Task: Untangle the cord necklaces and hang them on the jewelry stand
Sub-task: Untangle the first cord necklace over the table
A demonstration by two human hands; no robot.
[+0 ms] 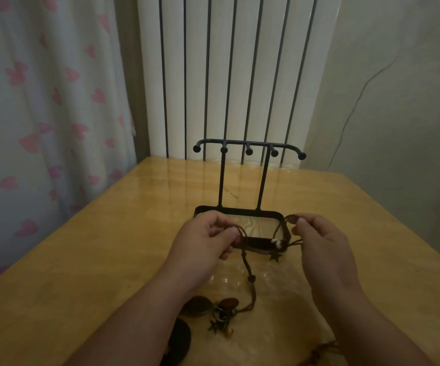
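Observation:
A black jewelry stand (263, 178) with several ball-tipped hooks and a tray base (242, 210) stands in the middle of the wooden table. Its hooks are bare. My left hand (205, 239) pinches brown cords (248, 265) just in front of the tray. Level with it, my right hand (319, 241) pinches another loop of the brown cords. Between the hands the cords cross, with white beads (277, 242) and a dark star charm (275, 257). One cord runs down to round pendants and small charms (219, 310) lying near my left forearm.
The wooden table (87, 273) ends at the back against a white ribbed radiator (229, 75). A heart-patterned curtain (42, 114) hangs on the left. More brown cord (327, 350) lies beside my right forearm, and a dark disc (179, 339) near the front edge.

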